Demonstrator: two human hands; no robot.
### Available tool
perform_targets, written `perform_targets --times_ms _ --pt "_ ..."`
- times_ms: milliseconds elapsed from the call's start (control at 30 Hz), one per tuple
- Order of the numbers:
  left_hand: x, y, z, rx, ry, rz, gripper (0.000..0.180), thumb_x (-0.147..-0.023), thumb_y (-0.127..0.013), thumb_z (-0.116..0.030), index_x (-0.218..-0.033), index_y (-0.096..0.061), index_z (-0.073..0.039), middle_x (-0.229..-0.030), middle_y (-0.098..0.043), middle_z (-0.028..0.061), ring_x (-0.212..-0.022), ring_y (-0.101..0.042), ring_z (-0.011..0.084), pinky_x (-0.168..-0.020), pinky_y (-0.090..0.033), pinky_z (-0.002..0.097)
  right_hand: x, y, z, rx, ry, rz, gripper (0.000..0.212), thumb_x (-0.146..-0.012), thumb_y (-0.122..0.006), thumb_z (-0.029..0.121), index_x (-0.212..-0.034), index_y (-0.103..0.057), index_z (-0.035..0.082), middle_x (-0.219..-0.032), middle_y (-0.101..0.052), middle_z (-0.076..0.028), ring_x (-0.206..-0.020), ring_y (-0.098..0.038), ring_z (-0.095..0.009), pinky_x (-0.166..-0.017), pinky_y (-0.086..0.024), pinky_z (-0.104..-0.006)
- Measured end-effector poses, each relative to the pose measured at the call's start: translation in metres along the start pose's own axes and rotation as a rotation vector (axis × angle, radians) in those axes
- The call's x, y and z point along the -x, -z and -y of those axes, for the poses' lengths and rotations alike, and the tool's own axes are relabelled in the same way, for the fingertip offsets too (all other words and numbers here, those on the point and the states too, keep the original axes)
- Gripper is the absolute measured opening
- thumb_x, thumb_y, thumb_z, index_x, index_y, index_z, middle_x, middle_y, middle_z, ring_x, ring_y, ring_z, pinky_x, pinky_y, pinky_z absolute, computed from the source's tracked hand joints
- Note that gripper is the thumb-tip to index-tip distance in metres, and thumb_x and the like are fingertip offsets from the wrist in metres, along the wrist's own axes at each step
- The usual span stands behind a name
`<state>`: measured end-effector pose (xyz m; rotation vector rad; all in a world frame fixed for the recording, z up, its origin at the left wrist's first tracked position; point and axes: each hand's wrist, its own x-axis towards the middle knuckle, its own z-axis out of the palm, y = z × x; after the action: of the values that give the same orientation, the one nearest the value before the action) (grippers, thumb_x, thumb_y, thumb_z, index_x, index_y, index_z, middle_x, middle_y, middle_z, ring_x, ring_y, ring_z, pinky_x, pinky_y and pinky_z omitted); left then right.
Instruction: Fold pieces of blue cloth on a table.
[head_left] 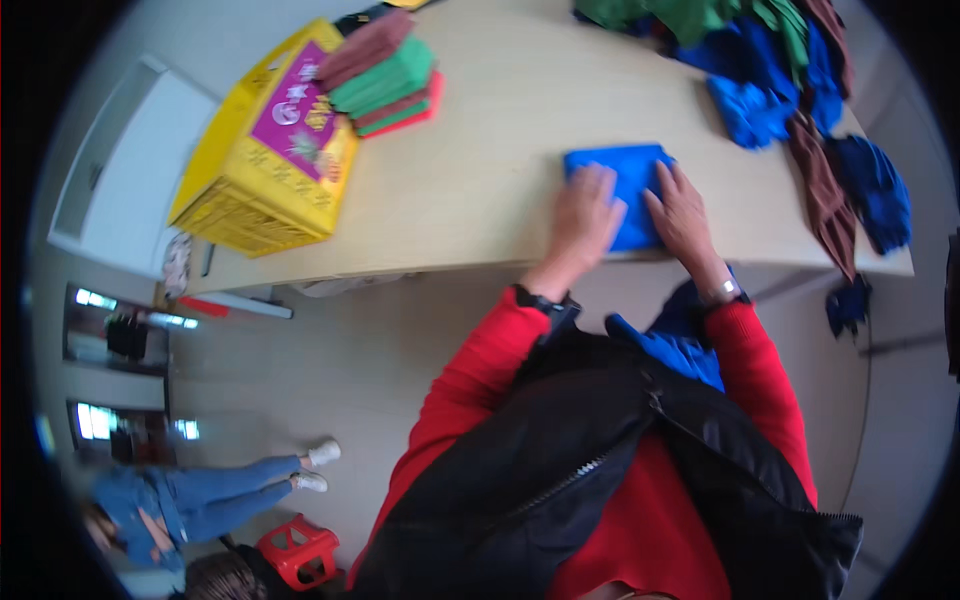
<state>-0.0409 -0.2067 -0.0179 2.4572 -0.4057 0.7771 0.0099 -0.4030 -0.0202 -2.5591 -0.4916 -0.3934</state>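
A blue folded cloth (634, 180) lies near the front edge of the table. My left hand (586, 218) presses on its left side, fingers laid flat and slightly blurred. On the right side of the same cloth rests my right hand (684, 214), open, with its fingers stretched out along the edge. Neither hand grips the cloth. More blue fabric (680, 355) hangs against my body below the table edge.
A yellow plastic crate (270, 150) stands at the table's left. Beside it is a stack of folded green, brown and red cloths (390, 85). Loose blue, green and brown cloths (750, 60) heap at the far right. A person (190, 505) and a red stool (300, 552) are at lower left.
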Motion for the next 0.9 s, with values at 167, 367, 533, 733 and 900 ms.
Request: perform_targets --times_ms 167,367,533,733,900 --pt "0.041 0.077 -0.004 0.548 0.596 -0.113 0.034 -0.105 -0.054 -0.027 -0.109 -0.068 0.003 -0.106 -0.071 0.0142 -0.099 -0.068 0.0222 -0.091 -0.052 0.0341 -0.014 0.003 0.016 0.002 0.125 0.103 0.061 -0.104 -0.049 0.041 -0.153 -0.038 0.006 -0.156 -0.037 -0.024 -0.141 -0.04 -0.04 -0.119 -0.031 -0.0467" --pt "0.12 0.097 0.026 0.944 1.062 0.081 0.038 -0.104 -0.056 -0.037 -0.118 -0.063 -0.002 -0.115 -0.067 0.0113 -0.105 -0.065 0.0203 -0.095 -0.052 0.0385 -0.016 -0.011 0.049 -0.013 0.338 0.215 0.061 -0.103 -0.049 0.041 -0.153 -0.037 0.007 -0.156 -0.037 -0.024 -0.141 -0.041 -0.04 -0.119 -0.031 -0.0476" --pt "0.131 0.086 0.02 1.67 1.265 -0.137 0.061 -0.098 -0.066 -0.039 -0.146 -0.044 -0.008 -0.142 -0.055 0.0117 -0.127 -0.056 0.0283 -0.106 -0.047 0.0496 0.0 -0.023 0.084 -0.135 0.549 0.267 0.06 -0.102 -0.051 0.038 -0.152 -0.038 0.006 -0.154 -0.039 -0.024 -0.139 -0.042 -0.04 -0.118 -0.031 -0.0473" --pt "0.105 0.13 0.025 1.537 1.263 -0.201 0.065 -0.092 -0.075 -0.031 -0.146 -0.046 -0.008 -0.142 -0.055 0.0123 -0.129 -0.054 0.0302 -0.109 -0.045 0.0509 0.009 0.008 0.069 -0.313 0.377 0.241 0.053 -0.102 -0.054 0.03 -0.147 -0.045 0.004 -0.152 -0.043 -0.021 -0.138 -0.043 -0.04 -0.116 -0.033 -0.0477" --pt "-0.006 0.228 0.069 1.27 1.172 -0.308 0.066 -0.086 -0.08 -0.027 -0.141 -0.051 -0.007 -0.136 -0.06 0.0105 -0.124 -0.058 0.0273 -0.107 -0.048 0.0464 0.018 0.017 0.025 -0.113 0.345 0.071 0.047 -0.097 -0.057 0.019 -0.139 -0.052 0.001 -0.144 -0.052 -0.02 -0.138 -0.045 -0.038 -0.116 -0.033 -0.0482"
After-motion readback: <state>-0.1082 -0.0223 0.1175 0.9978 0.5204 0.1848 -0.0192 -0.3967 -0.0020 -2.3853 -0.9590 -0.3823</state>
